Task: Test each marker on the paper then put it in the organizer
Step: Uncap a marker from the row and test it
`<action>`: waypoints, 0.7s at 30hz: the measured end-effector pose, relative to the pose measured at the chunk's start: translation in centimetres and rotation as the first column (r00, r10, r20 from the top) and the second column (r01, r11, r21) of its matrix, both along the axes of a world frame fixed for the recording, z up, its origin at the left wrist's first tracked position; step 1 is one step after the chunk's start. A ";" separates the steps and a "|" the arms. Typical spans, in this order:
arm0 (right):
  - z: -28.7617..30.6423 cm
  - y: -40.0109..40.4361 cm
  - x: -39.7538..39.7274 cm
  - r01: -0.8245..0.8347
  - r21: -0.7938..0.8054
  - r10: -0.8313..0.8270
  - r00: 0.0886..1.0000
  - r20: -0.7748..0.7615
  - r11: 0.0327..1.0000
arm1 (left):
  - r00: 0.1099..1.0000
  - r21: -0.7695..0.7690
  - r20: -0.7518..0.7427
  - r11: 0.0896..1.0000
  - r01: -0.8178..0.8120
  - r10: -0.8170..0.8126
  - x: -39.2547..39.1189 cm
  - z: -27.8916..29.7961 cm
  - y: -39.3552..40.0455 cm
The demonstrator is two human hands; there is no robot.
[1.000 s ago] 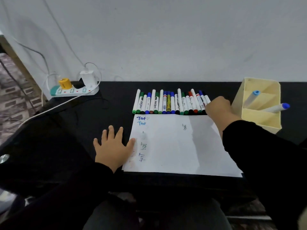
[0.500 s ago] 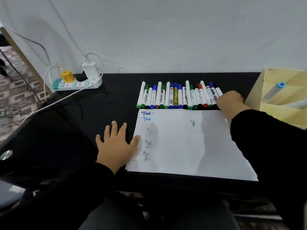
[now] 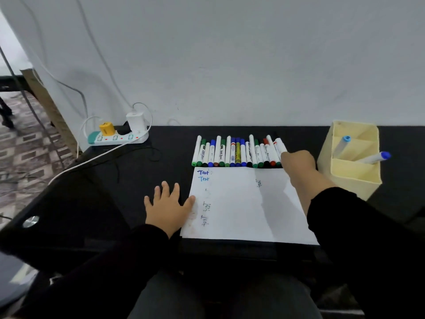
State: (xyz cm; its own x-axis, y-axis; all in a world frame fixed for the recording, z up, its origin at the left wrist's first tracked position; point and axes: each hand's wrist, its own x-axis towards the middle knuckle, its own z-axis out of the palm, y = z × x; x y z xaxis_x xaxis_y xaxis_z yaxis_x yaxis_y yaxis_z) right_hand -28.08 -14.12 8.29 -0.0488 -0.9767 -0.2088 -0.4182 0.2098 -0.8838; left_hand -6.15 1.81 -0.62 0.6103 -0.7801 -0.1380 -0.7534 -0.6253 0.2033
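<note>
A row of several markers (image 3: 232, 153) with green, blue, red and black caps lies above a white sheet of paper (image 3: 241, 203) bearing a few "Test" scribbles. My right hand (image 3: 297, 163) is at the row's right end, fingers curled round the rightmost white marker (image 3: 280, 145), which sticks out above my fist. My left hand (image 3: 166, 207) lies flat on the black table, thumb pressing the paper's left edge. A pale yellow organizer (image 3: 354, 176) stands to the right with two blue-capped markers (image 3: 372, 157) in it.
A white power strip (image 3: 118, 138) with a yellow plug and a white charger sits at the back left, its cables trailing over the black table (image 3: 138, 171). The white wall rises just behind the markers. The table's near edge runs below the paper.
My right hand has closed round the rightmost marker and tilted it up out of the row. The left hand has stayed on the paper's edge. The camera has shifted a little.
</note>
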 end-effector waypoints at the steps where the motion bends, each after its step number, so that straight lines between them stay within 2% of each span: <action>1: -0.1 0.7 0.0 -0.008 0.014 0.008 0.999 0.045 1.000 | 1.000 -0.011 -0.016 1.000 -0.001 0.001 0.0 0.2 0.1; 3: -0.3 1.6 -0.2 -0.052 0.041 0.049 0.996 0.076 0.998 | 0.996 -0.059 -0.083 0.998 -0.013 0.008 0.0 0.7 0.4; 6: 0.7 3.2 -0.5 -0.099 0.093 0.086 0.987 0.133 0.991 | 0.958 -0.199 -0.286 0.979 -0.053 -0.006 -0.3 2.1 1.2; 8: 1.4 4.6 -0.5 -0.158 0.081 0.146 0.980 0.137 0.984 | 0.908 -0.315 -0.410 0.948 -0.052 -0.086 -0.9 3.4 1.9; 10: 2.2 5.9 -0.6 -0.218 0.055 0.209 0.968 0.136 0.974 | 0.856 -0.440 -0.470 0.898 -0.014 -0.216 -2.0 4.9 2.3; 13: 3.2 7.7 -0.5 -0.283 0.034 0.277 0.953 0.127 0.959 | 0.803 -0.585 -0.458 0.809 0.052 -0.382 -3.8 6.8 3.0; 17: 4.1 9.4 -0.2 -0.334 0.023 0.326 0.931 0.163 0.942 | 0.813 -0.617 -0.390 0.778 0.118 -0.432 -5.6 8.8 4.0; 21: 4.2 10.4 0.5 -0.317 -0.007 0.296 0.875 0.383 0.948 | 0.819 -0.609 -0.415 0.789 0.074 -0.397 -6.3 9.9 4.8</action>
State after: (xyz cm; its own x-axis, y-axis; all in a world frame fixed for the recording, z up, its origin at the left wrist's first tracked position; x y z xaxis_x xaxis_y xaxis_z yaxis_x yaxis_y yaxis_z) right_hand -27.57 -3.76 12.48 0.3436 -0.9165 -0.2050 -0.1097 0.1777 -0.9780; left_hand -12.47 6.66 9.26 0.3633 -0.9227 0.1290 -0.5476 -0.0994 0.8308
